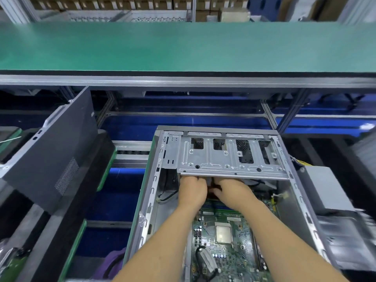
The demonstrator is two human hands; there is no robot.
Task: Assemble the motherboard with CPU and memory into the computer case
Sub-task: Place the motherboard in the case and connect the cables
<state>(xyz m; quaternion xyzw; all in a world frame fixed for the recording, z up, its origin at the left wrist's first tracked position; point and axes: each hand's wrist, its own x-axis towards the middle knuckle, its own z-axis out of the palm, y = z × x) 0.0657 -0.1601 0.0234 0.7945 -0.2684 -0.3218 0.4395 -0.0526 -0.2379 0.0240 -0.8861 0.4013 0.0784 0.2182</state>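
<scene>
**Both hands deep in the open case**

From the head camera, I see the computer case point(223, 200) lying open on its side at about five o'clock in the frame. The green motherboard point(230, 241) lies flat on the floor of the case, with the square silver CPU point(223, 234) near its middle and the memory sticks point(215, 205) just beyond it, toward twelve o'clock.

My left hand point(192, 190) and right hand point(232, 191) sit side by side, almost touching, at the far edge of the board. Their fingers run under the silver drive bracket point(230, 157) that spans the top of the case, so I cannot tell whether they grip anything or lie spread.

At nine o'clock from the case, a dark side panel point(57, 151) leans tilted. At three o'clock, a grey power supply point(325, 192) sits just outside the case wall. A green shelf point(183, 45) crosses the frame at twelve o'clock.
</scene>
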